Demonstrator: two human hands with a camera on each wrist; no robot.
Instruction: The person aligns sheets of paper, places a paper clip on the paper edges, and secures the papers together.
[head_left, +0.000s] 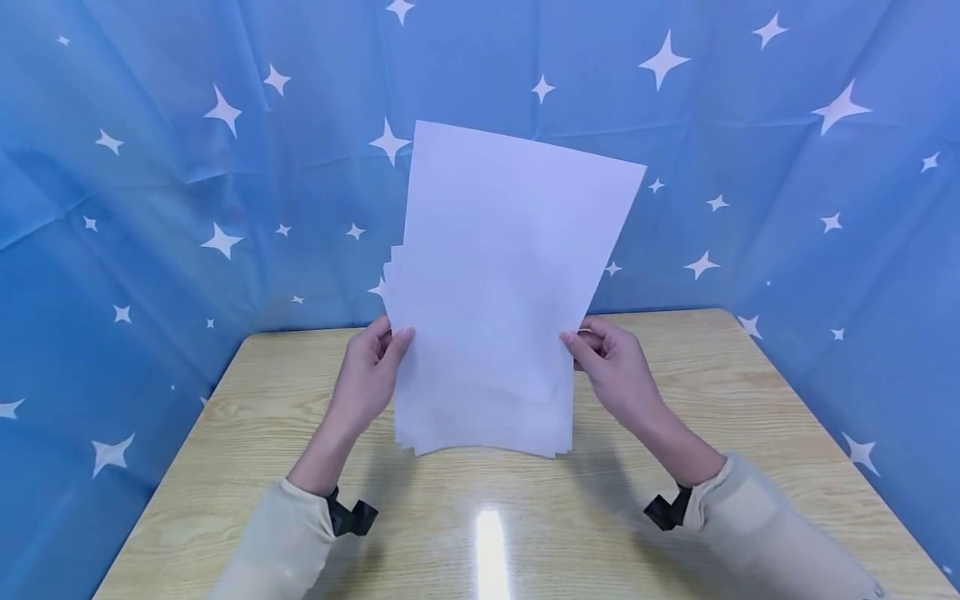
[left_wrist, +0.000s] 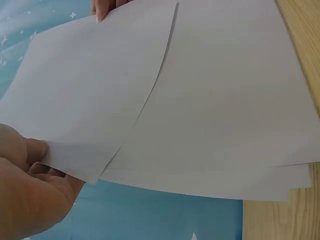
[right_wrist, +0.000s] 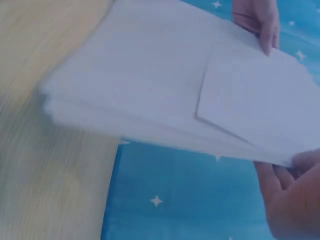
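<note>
White sheets of paper (head_left: 495,317) are held up over the table in a loose, uneven stack, with one sheet slanting out beyond the others at the top right. On the left edge, my left hand (head_left: 375,362) pinches the paper between thumb and fingers. My right hand (head_left: 615,367) grips the opposite edge the same way, thumb on the near face. Both wrist views show a smaller-looking front sheet (left_wrist: 95,85) lying over larger sheets (left_wrist: 225,90), whose corners are staggered. The fingertips behind the paper are partly hidden.
A light wood table (head_left: 285,400) lies below the paper, with a bright light reflection near its front. Blue cloth (head_left: 315,100) with white stars hangs behind the table and along both sides. Each wrist carries a black strap (head_left: 351,515).
</note>
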